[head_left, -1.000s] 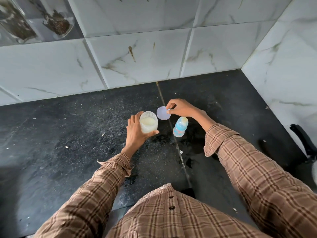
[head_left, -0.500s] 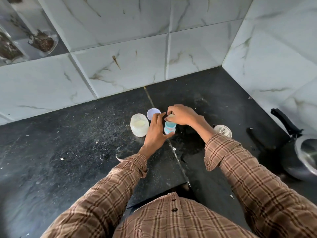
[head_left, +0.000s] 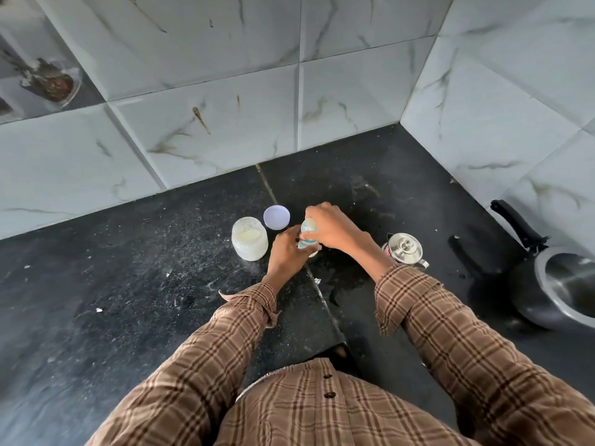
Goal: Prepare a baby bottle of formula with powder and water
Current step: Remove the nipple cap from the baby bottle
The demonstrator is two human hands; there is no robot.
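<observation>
A small baby bottle [head_left: 308,235] with a pale blue top stands on the black counter [head_left: 128,300], mostly hidden by my hands. My left hand [head_left: 288,251] grips its lower body from the left. My right hand [head_left: 328,230] closes over its top from the right. Just left of the bottle sits an open glass jar [head_left: 249,239] with pale powder inside. The jar's round lilac lid [head_left: 276,217] lies flat behind it, near the wall.
A small steel pot with a lid [head_left: 405,248] stands right of my right forearm. A black pan with a long handle [head_left: 553,278] sits at the far right by the tiled corner wall [head_left: 483,107]. Specks of powder dot the counter.
My left hand let go of the powder jar and went right onto the bottle. My right hand set the lilac lid down and closed on the bottle's top. The view shifted right.
</observation>
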